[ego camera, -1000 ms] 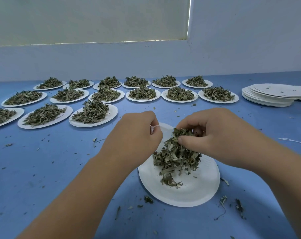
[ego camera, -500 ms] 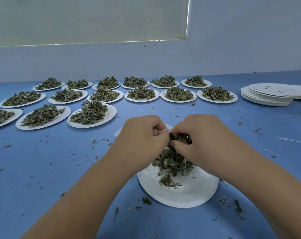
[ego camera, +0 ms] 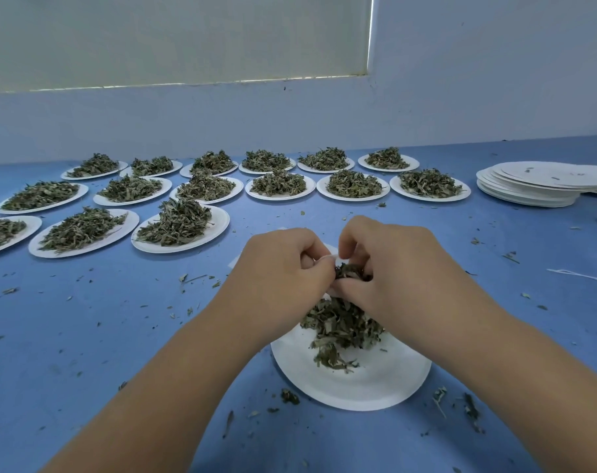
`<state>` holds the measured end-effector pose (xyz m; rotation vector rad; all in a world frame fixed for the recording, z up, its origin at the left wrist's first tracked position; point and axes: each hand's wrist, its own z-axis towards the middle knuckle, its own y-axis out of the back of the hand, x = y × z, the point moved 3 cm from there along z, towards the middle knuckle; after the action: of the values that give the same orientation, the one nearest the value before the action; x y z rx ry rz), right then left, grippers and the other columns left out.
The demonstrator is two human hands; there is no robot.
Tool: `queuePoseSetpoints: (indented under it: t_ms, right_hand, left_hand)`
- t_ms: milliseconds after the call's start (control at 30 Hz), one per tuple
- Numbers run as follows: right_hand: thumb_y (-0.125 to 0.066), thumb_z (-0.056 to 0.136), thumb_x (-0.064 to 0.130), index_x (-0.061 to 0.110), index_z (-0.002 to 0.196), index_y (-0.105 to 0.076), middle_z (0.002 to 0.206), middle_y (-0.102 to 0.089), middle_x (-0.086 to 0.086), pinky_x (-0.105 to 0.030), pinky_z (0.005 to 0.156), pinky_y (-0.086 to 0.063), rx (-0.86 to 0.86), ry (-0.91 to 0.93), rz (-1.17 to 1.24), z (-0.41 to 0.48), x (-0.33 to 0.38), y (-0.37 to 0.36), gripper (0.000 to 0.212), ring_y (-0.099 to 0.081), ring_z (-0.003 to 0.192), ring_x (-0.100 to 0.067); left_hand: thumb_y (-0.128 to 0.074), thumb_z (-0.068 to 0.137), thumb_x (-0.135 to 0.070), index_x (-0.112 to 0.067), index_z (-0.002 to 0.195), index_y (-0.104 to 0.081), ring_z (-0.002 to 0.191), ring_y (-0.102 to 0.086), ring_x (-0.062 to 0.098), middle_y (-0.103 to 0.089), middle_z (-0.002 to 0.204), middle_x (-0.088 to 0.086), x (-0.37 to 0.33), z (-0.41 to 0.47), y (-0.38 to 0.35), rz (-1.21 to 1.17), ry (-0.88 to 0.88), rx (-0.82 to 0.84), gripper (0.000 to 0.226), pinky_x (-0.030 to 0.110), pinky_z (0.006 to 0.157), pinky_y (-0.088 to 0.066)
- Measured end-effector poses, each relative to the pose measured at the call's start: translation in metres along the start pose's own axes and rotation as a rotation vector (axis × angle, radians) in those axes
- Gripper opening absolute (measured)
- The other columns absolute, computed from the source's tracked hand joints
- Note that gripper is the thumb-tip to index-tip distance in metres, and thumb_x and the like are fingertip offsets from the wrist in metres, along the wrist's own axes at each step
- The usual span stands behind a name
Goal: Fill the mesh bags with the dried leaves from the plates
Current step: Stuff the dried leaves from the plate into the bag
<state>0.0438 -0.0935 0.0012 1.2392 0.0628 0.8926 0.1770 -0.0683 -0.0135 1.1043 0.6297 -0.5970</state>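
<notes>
A white paper plate [ego camera: 365, 384] lies in front of me with a heap of dried green leaves [ego camera: 341, 324] on its far half. Above the heap my left hand [ego camera: 283, 271] pinches the rim of a small white mesh bag [ego camera: 331, 259], which is mostly hidden between my hands. My right hand [ego camera: 392, 268] has its fingers curled round a clump of leaves at the bag's mouth, touching the left hand.
Several white plates heaped with dried leaves, such as the nearest one [ego camera: 181, 230], fill the blue table [ego camera: 85, 336] at the back and left. A stack of bare paper plates [ego camera: 536, 186] stands at the right. A white string [ego camera: 580, 275] and leaf crumbs lie scattered about.
My right hand has brought a clump of leaves up from the heap to the bag held by my left hand. Both hands have closed together above the plate.
</notes>
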Motion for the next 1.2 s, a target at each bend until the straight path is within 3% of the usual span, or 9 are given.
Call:
queuePoseSetpoints:
  t_ms: [133, 233, 367, 667, 767, 867, 967, 1100, 1200]
  right_hand:
    - [-0.076, 0.070, 0.042, 0.031, 0.084, -0.064, 0.072, -0.059, 0.014, -0.019, 0.061, -0.046, 0.072, -0.028, 0.082, 0.000, -0.003, 0.001, 0.021, -0.056, 0.070, -0.002]
    - [-0.074, 0.073, 0.035, 0.036, 0.080, -0.065, 0.070, -0.061, 0.016, -0.010, 0.056, -0.044, 0.084, -0.036, 0.187, 0.000, -0.008, 0.004, 0.011, -0.057, 0.071, 0.007]
    - [-0.076, 0.074, 0.024, 0.031, 0.074, -0.065, 0.067, -0.062, 0.017, -0.011, 0.061, -0.046, 0.004, -0.022, 0.203, 0.002, -0.010, 0.003, 0.012, -0.058, 0.068, 0.005]
    - [-0.075, 0.072, 0.037, 0.030, 0.065, -0.055, 0.068, -0.051, 0.012, -0.023, 0.055, -0.038, -0.164, -0.022, 0.057, 0.006, -0.011, -0.006, 0.022, -0.048, 0.063, -0.003]
    - [-0.074, 0.074, 0.032, 0.030, 0.065, -0.062, 0.060, -0.055, 0.015, -0.013, 0.051, -0.038, -0.104, -0.037, 0.124, 0.007, -0.012, -0.009, 0.015, -0.052, 0.060, -0.002]
    - [-0.068, 0.081, 0.030, 0.035, 0.075, -0.071, 0.063, -0.061, 0.019, -0.006, 0.058, -0.039, -0.017, -0.030, 0.232, 0.006, -0.014, -0.004, 0.008, -0.053, 0.067, 0.008]
    - [-0.062, 0.083, 0.038, 0.036, 0.076, -0.067, 0.074, -0.063, 0.021, -0.009, 0.059, -0.040, -0.020, -0.041, 0.259, 0.006, -0.016, 0.010, 0.009, -0.054, 0.070, 0.007]
    - [-0.055, 0.058, 0.076, 0.039, 0.091, -0.047, 0.094, -0.050, 0.022, -0.017, 0.060, -0.039, 0.112, -0.077, 0.122, 0.001, -0.014, 0.014, 0.050, -0.054, 0.079, 0.006]
    - [-0.067, 0.050, 0.074, 0.036, 0.103, -0.038, 0.104, -0.039, 0.018, -0.026, 0.070, -0.048, 0.195, -0.092, 0.006, -0.004, -0.007, 0.000, 0.071, -0.053, 0.084, -0.002]
  left_hand:
    - [-0.062, 0.081, -0.023, -0.024, 0.067, -0.066, 0.048, -0.047, -0.001, -0.056, 0.051, -0.009, 0.002, 0.000, 0.001, 0.016, 0.018, -0.005, 0.015, 0.009, 0.043, -0.034]
    - [-0.063, 0.083, -0.029, -0.025, 0.070, -0.067, 0.050, -0.054, 0.004, -0.064, 0.059, -0.003, 0.005, 0.001, 0.004, 0.003, 0.044, -0.019, 0.014, 0.013, 0.045, -0.038]
    - [-0.062, 0.083, -0.026, -0.024, 0.070, -0.067, 0.059, -0.061, 0.009, -0.066, 0.062, -0.002, 0.004, 0.001, 0.006, -0.008, 0.039, -0.027, 0.014, 0.013, 0.048, -0.040]
    - [-0.064, 0.083, -0.030, -0.026, 0.069, -0.068, 0.065, -0.066, 0.015, -0.069, 0.066, -0.002, 0.001, 0.001, 0.004, -0.029, 0.040, -0.008, 0.015, 0.029, 0.061, -0.050]
    - [-0.063, 0.083, -0.029, -0.026, 0.069, -0.069, 0.066, -0.066, 0.015, -0.070, 0.066, -0.002, 0.002, 0.002, 0.005, -0.019, 0.042, -0.019, 0.015, 0.036, 0.066, -0.055]
    - [-0.063, 0.083, -0.029, -0.025, 0.068, -0.068, 0.057, -0.061, 0.008, -0.067, 0.059, -0.007, 0.005, 0.003, 0.008, -0.002, 0.058, -0.043, 0.016, 0.028, 0.056, -0.050]
    - [-0.063, 0.083, -0.026, -0.025, 0.067, -0.067, 0.054, -0.059, 0.004, -0.063, 0.053, -0.012, 0.009, 0.005, 0.011, -0.013, 0.104, -0.059, 0.016, 0.022, 0.053, -0.047]
    - [-0.061, 0.083, -0.025, -0.023, 0.067, -0.067, 0.032, -0.040, 0.000, -0.053, 0.042, -0.016, 0.012, 0.005, 0.013, -0.056, 0.143, -0.077, 0.017, 0.011, 0.032, -0.028]
    - [-0.060, 0.083, -0.026, -0.023, 0.066, -0.066, 0.032, -0.040, 0.000, -0.054, 0.043, -0.015, 0.013, 0.006, 0.013, -0.075, 0.153, -0.086, 0.018, 0.015, 0.037, -0.031]
